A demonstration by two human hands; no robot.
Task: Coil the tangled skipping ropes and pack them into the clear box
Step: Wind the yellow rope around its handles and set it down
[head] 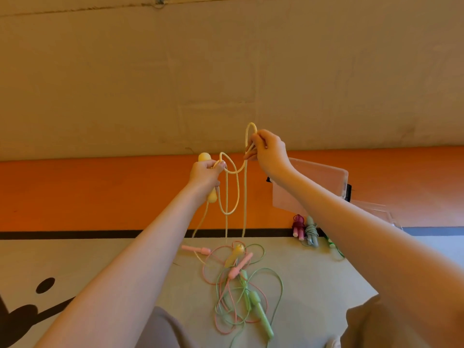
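Note:
My left hand [206, 173] grips a yellow skipping-rope handle [204, 156] upright, with a loop of the yellow rope [232, 192] hanging beside it. My right hand [270, 153] is raised higher and pinches another loop of the same yellow rope. Its strands drop to a tangle on the floor mat, where the other yellow handle [236, 253] lies among a pink rope [193, 249] and a green rope [261, 315]. The clear box [326, 182] stands behind my right forearm, partly hidden by it.
Two coiled ropes, a dark pink one [298, 226] and a grey-green one [311, 231], lie by the box. A clear lid [381, 212] leans at the right. An orange band [100, 194] runs along the wall. My knees frame the bottom edge.

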